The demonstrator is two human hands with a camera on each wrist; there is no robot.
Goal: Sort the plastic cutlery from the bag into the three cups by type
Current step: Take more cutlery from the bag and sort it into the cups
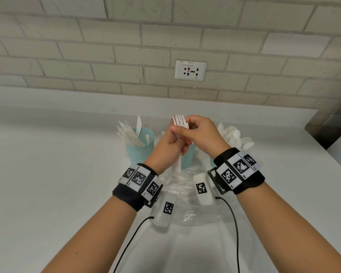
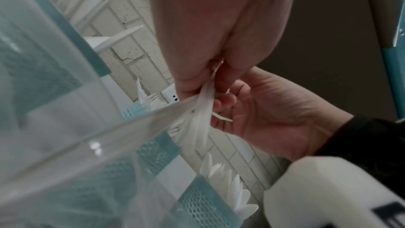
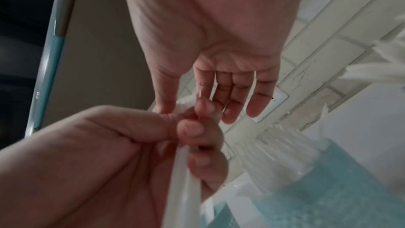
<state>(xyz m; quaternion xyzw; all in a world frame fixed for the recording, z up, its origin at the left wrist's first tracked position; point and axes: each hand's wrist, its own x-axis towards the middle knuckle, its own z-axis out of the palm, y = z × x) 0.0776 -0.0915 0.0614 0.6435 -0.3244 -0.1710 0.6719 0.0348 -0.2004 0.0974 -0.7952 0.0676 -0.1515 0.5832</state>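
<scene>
Taking the middle cup point(image 1: 188, 157) as the landmark, the knife cup point(image 1: 140, 148) stood just to its left on the white desk point(image 1: 57, 174), full of white plastic knives point(image 1: 129, 134) leaning out over the rim. Directly above and in front of the middle cup, the left hand point(image 1: 166, 149) was closed around the handles of a bunch of white plastic forks point(image 1: 179, 123), tines pointing up. The right hand point(image 1: 203, 133) met it from the right, thumb and forefinger pinching the bunch near the heads while its other fingers stayed loosely spread, as the right wrist view showed. To the right of the middle cup, the spoon cup point(image 1: 212, 162) was mostly hidden behind the right wrist, its white spoons point(image 1: 234, 136) fanning above it. On the near side of the middle cup lay the clear plastic bag point(image 1: 193, 213), with some cutlery seemingly left inside. The step in hand appeared to be squaring up the forks; the next move likely called for lowering them, handles first, into the middle cup, where a few tines point(image 1: 162, 133) already showed.
</scene>
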